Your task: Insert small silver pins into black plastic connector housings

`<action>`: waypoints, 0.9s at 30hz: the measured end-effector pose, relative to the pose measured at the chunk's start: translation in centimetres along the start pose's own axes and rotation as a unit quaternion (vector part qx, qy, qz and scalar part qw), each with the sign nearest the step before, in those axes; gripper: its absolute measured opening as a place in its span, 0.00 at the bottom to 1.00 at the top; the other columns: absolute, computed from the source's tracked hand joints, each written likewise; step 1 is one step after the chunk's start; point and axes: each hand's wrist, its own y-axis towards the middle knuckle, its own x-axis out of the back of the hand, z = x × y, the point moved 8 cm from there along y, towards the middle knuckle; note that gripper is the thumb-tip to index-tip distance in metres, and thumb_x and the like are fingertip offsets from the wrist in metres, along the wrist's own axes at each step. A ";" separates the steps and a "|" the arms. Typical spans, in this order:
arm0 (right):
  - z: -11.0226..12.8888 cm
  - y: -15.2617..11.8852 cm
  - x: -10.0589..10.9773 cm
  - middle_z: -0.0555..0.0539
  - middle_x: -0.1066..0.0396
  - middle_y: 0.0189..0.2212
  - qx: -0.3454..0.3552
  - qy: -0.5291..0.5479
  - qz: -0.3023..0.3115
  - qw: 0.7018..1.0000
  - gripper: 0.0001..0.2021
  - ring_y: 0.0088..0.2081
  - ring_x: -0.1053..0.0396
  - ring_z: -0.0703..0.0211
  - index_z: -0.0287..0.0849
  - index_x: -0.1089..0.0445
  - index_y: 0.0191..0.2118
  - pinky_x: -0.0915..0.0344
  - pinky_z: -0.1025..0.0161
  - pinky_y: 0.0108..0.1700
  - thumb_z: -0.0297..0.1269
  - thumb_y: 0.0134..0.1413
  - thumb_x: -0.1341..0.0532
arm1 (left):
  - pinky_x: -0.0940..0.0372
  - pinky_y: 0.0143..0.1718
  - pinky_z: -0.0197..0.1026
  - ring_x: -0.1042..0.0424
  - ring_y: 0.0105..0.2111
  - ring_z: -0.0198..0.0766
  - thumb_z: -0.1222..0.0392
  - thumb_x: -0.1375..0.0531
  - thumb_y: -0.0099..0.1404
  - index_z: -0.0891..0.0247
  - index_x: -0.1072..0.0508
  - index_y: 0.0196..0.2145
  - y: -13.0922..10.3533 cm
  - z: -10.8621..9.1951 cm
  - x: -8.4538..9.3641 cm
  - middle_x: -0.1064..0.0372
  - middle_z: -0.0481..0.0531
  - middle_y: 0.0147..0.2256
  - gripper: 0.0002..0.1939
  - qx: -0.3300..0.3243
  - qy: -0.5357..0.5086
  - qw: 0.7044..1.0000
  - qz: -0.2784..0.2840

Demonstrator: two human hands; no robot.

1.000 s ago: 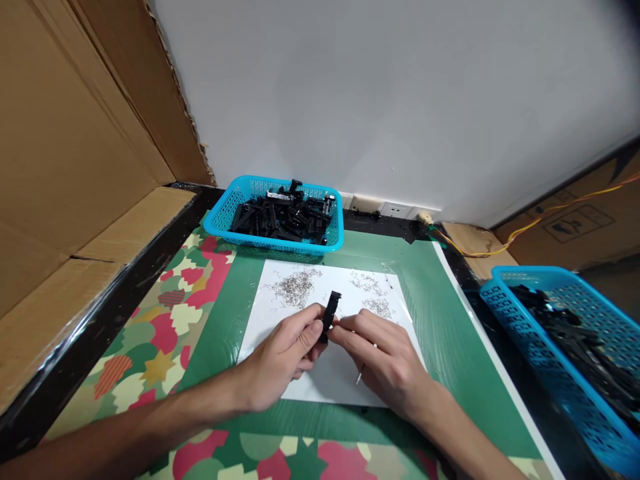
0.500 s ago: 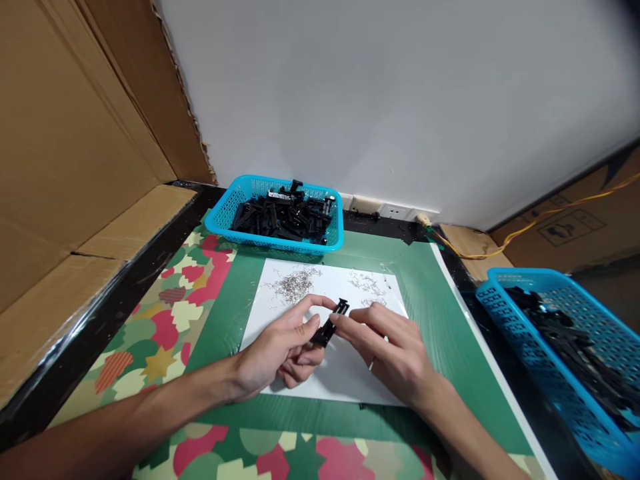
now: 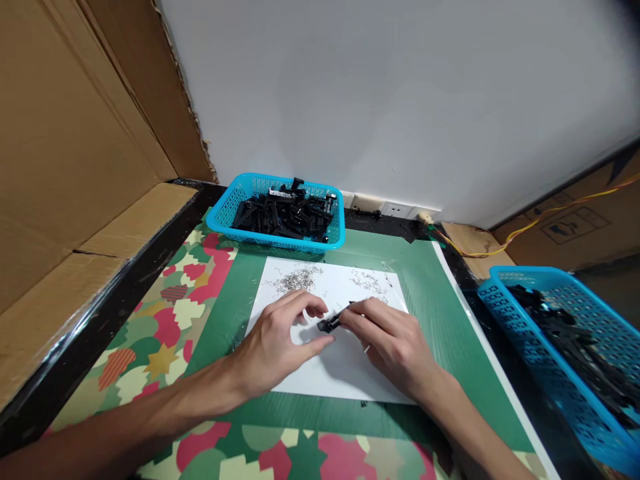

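My right hand [image 3: 387, 330] grips a small black plastic part [image 3: 330, 324] between thumb and fingers, over the white sheet. The part lies slanted, its left end sticking out toward my other hand. My left hand [image 3: 285, 330] is open beside that end, thumb and fingers spread apart around a gap with nothing in it. Behind the hands, a dense pile of tiny metal pieces [image 3: 296, 280] rests on the white sheet [image 3: 325, 380]. A looser scatter of similar pieces [image 3: 369, 283] lies to the right; their exact kind is too small to tell.
At the back stands a blue basket [image 3: 277, 243] full of black plastic parts [image 3: 285, 213]. Another blue basket [image 3: 525, 353] with long black parts [image 3: 575, 353] is at the right. Cardboard [image 3: 75, 133] walls the left side. Sockets [image 3: 397, 209] and a yellow cable [image 3: 515, 235] run along the wall.
My left hand has let go of the black part and opened. My right hand now holds the part alone, turned flatter.
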 end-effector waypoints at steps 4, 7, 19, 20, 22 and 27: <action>-0.4 0.1 -0.8 0.43 0.25 0.39 -0.030 0.029 0.045 0.998 0.11 0.36 0.30 0.57 0.41 0.27 0.49 0.35 0.62 0.35 0.23 0.73 0.46 | 0.32 0.45 0.44 0.24 0.42 0.43 0.65 0.34 0.71 0.60 0.22 0.42 -0.2 -0.3 0.1 0.22 0.53 0.40 0.03 -0.073 0.041 0.996 -0.016; -0.8 0.5 -0.7 0.41 0.26 0.43 -0.077 0.103 0.084 0.988 0.09 0.42 0.29 0.52 0.41 0.29 0.53 0.31 0.57 0.41 0.29 0.75 0.45 | 0.32 0.44 0.45 0.23 0.42 0.44 0.67 0.36 0.72 0.61 0.21 0.40 -0.3 -0.6 0.2 0.20 0.55 0.39 0.03 -0.099 0.052 0.994 -0.022; -1.4 1.4 -2.4 0.38 0.22 0.52 -0.286 0.488 0.001 0.825 0.21 0.53 0.24 0.47 0.44 0.22 0.55 0.27 0.47 0.59 0.45 0.80 0.50 | 0.29 0.42 0.46 0.23 0.40 0.45 0.67 0.41 0.76 0.63 0.19 0.37 -0.8 -0.5 -1.4 0.21 0.56 0.36 0.11 -0.151 0.124 0.980 0.037; -1.1 1.5 -3.3 0.38 0.22 0.53 -0.299 0.513 0.013 0.805 0.21 0.54 0.24 0.46 0.43 0.22 0.56 0.27 0.46 0.60 0.47 0.80 0.49 | 0.28 0.43 0.47 0.23 0.40 0.45 0.67 0.41 0.76 0.62 0.19 0.37 -0.9 -0.6 -1.5 0.21 0.56 0.36 0.12 -0.158 0.127 0.978 0.040; -0.7 1.7 -4.5 0.37 0.21 0.54 -0.317 0.537 0.028 0.781 0.21 0.55 0.24 0.45 0.42 0.22 0.58 0.28 0.44 0.62 0.49 0.79 0.47 | 0.27 0.44 0.47 0.23 0.41 0.45 0.67 0.42 0.76 0.62 0.19 0.35 -0.9 -0.7 -1.6 0.21 0.56 0.35 0.13 -0.166 0.131 0.976 0.040; -0.6 1.3 -5.6 0.38 0.19 0.51 -0.333 0.538 0.029 0.774 0.23 0.51 0.21 0.47 0.42 0.22 0.57 0.26 0.48 0.58 0.51 0.78 0.47 | 0.26 0.42 0.47 0.22 0.39 0.46 0.68 0.45 0.77 0.63 0.19 0.35 -1.0 -0.9 -1.8 0.22 0.57 0.34 0.16 -0.172 0.155 0.971 0.057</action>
